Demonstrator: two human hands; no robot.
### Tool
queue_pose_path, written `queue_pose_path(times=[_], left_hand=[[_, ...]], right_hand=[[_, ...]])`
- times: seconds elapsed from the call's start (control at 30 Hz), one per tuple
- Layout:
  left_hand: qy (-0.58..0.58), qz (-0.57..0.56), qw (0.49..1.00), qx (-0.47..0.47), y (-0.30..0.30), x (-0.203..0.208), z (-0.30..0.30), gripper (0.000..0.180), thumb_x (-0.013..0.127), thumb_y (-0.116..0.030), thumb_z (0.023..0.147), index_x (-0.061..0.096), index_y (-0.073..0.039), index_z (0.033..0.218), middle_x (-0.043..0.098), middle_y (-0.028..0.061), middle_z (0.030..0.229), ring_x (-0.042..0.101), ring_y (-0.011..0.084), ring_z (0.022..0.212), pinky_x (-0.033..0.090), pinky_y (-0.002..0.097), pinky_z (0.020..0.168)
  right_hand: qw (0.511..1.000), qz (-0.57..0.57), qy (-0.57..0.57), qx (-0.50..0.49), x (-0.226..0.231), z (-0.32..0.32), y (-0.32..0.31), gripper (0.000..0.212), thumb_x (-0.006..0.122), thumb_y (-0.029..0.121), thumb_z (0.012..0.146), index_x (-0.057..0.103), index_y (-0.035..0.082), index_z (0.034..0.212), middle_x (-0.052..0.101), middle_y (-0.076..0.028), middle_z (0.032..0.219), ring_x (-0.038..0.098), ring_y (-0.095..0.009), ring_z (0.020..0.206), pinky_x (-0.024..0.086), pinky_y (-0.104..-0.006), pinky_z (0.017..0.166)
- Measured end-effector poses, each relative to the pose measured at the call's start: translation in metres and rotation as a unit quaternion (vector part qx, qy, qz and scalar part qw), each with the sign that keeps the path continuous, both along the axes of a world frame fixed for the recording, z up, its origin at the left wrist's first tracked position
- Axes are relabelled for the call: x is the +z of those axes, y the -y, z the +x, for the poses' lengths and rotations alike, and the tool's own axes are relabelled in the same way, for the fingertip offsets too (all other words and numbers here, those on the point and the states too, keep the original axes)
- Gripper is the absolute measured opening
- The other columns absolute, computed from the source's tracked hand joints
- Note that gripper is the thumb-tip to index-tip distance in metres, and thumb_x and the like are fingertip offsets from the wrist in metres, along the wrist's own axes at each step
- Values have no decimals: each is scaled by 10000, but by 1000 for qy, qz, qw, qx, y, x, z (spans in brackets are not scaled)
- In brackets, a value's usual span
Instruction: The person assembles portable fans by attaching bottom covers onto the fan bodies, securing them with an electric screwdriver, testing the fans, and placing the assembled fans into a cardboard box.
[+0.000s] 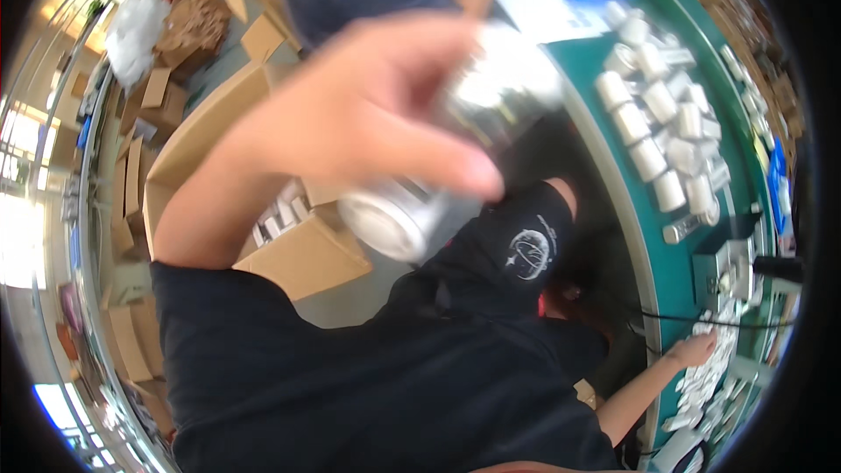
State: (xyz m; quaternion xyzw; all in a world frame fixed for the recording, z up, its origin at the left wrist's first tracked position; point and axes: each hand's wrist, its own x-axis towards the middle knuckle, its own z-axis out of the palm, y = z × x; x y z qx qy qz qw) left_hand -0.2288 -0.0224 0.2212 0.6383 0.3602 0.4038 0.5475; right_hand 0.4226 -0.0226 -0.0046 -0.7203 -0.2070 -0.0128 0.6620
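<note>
Head view | left hand (368,105) fingers gripping silver can (438,166) | cardboard box (289,228) holds small packs

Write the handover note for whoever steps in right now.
Left hand: closed around a silver can, held up close to the camera, blurred.
Right hand: lies open on small white pieces at the green table edge.
Things: white cylinders stand grouped on the table; an open cardboard box sits below the can.
Done: cylinders grouped.
Left: the can is in the air, not yet set down.
</note>
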Motion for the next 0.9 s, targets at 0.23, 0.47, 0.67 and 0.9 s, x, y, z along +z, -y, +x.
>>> queue_pose_path(times=[0.23,0.47,0.67,0.9], left_hand=[[-46,-8,928,370,84,-25,-188,644,674,-307,812,405,46,1279,600,101,960,638,152,759,540,248,638],[-203,-403,784,426,168,-165,-338,210,647,-169,835,540,-30,950,592,59,815,613,136,684,528,287,569],[-432,-566,590,381,239,-286,-374,296,723,-210,759,563,36,796,578,118,693,598,209,538,506,389,430],[-662,-410,603,173,259,-348,-408,358,767,-164,653,616,-63,962,654,160,880,646,322,838,521,477,698]], right_hand=[[982,-52,166,-70,5,-2,-5,275,543,264,859,706,48,907,610,-36,736,481,-153,611,407,-298,558],[932,-224,267,-95,-8,41,-13,396,514,358,820,692,24,935,679,-149,912,611,-293,772,474,-379,728],[904,-284,315,-55,-8,73,-22,429,502,414,834,692,60,985,671,-147,982,624,-311,863,479,-381,794],[849,-377,367,-35,-10,95,-18,535,460,530,831,672,97,1062,647,-155,1056,603,-363,937,463,-413,845]])
